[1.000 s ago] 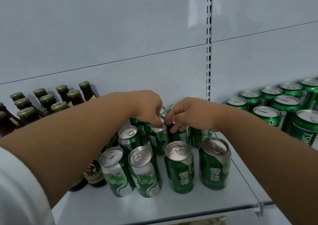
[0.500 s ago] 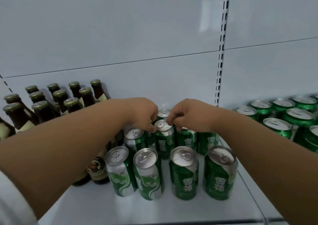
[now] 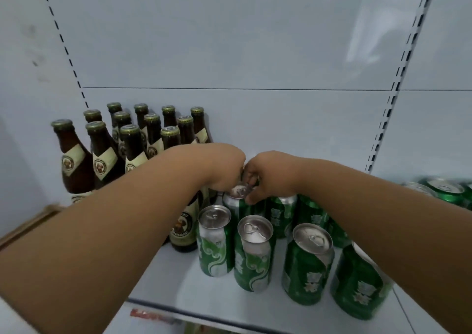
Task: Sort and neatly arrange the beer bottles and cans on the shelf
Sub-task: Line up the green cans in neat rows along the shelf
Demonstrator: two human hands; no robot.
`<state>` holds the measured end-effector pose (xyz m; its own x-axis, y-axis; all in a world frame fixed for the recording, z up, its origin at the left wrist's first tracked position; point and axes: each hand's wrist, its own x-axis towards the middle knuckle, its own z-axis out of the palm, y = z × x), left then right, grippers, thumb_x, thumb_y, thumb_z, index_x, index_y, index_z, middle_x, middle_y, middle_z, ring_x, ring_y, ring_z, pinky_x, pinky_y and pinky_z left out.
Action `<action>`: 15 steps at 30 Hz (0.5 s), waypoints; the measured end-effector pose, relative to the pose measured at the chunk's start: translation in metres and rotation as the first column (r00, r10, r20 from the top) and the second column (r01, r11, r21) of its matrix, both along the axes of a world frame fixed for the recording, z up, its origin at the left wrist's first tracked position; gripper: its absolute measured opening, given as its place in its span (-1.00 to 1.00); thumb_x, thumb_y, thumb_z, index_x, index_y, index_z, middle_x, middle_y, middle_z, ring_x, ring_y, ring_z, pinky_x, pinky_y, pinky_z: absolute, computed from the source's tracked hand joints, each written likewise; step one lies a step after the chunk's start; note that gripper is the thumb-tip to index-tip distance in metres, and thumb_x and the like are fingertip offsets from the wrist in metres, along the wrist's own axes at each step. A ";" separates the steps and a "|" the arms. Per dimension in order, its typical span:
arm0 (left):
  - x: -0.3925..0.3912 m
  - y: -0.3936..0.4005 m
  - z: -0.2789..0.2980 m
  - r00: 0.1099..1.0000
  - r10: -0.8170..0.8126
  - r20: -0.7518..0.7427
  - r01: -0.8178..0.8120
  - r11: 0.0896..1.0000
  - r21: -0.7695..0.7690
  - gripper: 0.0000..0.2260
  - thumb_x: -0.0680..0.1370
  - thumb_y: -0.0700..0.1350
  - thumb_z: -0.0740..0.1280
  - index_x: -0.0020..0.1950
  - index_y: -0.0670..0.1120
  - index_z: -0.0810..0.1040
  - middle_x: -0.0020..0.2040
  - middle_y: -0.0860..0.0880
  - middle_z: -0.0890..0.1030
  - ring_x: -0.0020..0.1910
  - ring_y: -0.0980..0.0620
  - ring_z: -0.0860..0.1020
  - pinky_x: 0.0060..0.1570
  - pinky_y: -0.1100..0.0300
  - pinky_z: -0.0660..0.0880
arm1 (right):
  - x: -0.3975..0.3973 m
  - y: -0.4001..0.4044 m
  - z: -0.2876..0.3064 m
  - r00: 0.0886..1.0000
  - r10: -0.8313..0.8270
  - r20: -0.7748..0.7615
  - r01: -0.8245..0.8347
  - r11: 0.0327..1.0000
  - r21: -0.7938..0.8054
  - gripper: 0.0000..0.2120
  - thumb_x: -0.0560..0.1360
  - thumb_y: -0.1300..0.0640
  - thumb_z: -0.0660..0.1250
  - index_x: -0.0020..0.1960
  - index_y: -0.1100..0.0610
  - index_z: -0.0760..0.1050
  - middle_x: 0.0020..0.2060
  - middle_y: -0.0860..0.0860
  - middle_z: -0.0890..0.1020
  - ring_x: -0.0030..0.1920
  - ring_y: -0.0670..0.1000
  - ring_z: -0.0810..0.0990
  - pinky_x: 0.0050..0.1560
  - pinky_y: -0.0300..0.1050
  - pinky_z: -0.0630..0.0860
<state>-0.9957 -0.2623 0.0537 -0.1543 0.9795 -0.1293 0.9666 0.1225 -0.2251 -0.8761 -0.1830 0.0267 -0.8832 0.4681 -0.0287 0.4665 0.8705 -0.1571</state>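
Nearest the viewer, four green cans are standing along the front of the shelf (image 3: 178, 290), from the silver-and-green can (image 3: 215, 241) at about 7 o'clock of the hands round to the front right can (image 3: 360, 287) at 4 o'clock, partly hidden under the right forearm. Just behind them, at 6 o'clock of the hands, the second-row can (image 3: 237, 200) is sitting with its lid showing, more green cans crowding it at 3 o'clock. The left hand (image 3: 219, 167) is curling down over the can's rim, its fingers hidden beneath the knuckles, so whether it is gripping the can I cannot tell. The right hand (image 3: 268, 177) is pinching at the lid edge, fingers bent around it. Farther back, at 10 o'clock, the brown bottles (image 3: 132, 142) are standing upright in tight rows against the shelf's back wall.

A can like this is probably light if empty, fairly heavy if full, thin-walled and easily dented, and smooth enough to slip. Holding it by the stiff top rim or round the upper wall seems safest, lifting straight up to avoid toppling neighbours.
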 end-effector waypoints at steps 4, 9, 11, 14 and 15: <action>-0.002 -0.006 -0.005 0.999 0.013 0.037 -0.014 0.999 0.041 -0.75 0.57 -0.17 0.32 0.25 -0.12 0.47 -0.11 0.00 0.46 -0.31 0.12 0.39 -0.44 0.25 0.23 | -0.019 -0.004 -0.007 0.998 0.051 -0.028 -0.050 0.998 0.043 -0.57 0.29 -0.22 0.54 0.02 0.02 0.61 -0.11 -0.04 0.64 -0.12 -0.01 0.57 -0.13 -0.13 0.47; -0.006 -0.009 -0.010 0.996 0.040 0.083 -0.046 0.996 0.070 -0.73 0.56 -0.21 0.32 0.26 -0.15 0.41 -0.20 0.00 0.43 -0.32 0.09 0.40 -0.45 0.24 0.24 | -0.029 0.000 -0.006 0.996 0.070 0.051 -0.074 0.993 0.090 -0.70 0.35 -0.17 0.51 -0.08 0.00 0.55 -0.20 -0.05 0.58 -0.15 0.04 0.54 -0.14 -0.11 0.45; -0.006 -0.009 -0.012 0.997 0.039 0.073 -0.044 0.997 0.068 -0.77 0.56 -0.25 0.28 0.21 -0.18 0.43 -0.22 -0.01 0.43 -0.34 0.08 0.40 -0.46 0.25 0.24 | -0.028 0.004 0.000 0.991 0.058 0.123 -0.073 0.990 0.123 -0.65 0.36 -0.07 0.53 0.02 0.11 0.59 -0.14 0.01 0.62 -0.12 0.09 0.57 -0.09 -0.06 0.52; -0.003 -0.009 -0.014 0.998 0.047 0.028 -0.048 0.998 0.032 -0.83 0.56 -0.27 0.25 0.14 -0.19 0.50 -0.25 -0.02 0.42 -0.38 0.07 0.38 -0.49 0.25 0.23 | -0.025 0.008 0.005 0.985 0.065 0.163 -0.079 0.993 0.082 -0.57 0.33 0.02 0.55 0.15 0.09 0.58 -0.04 0.01 0.64 -0.06 0.07 0.59 -0.02 -0.05 0.54; -0.002 -0.008 -0.014 0.998 0.054 0.009 -0.054 0.998 0.006 -0.85 0.55 -0.28 0.25 0.10 -0.20 0.53 -0.27 -0.03 0.42 -0.39 0.07 0.37 -0.49 0.25 0.23 | -0.025 0.009 0.004 0.986 0.061 0.156 -0.073 0.995 0.072 -0.56 0.33 0.00 0.55 0.16 0.08 0.57 -0.04 0.01 0.64 -0.06 0.07 0.59 -0.01 -0.03 0.55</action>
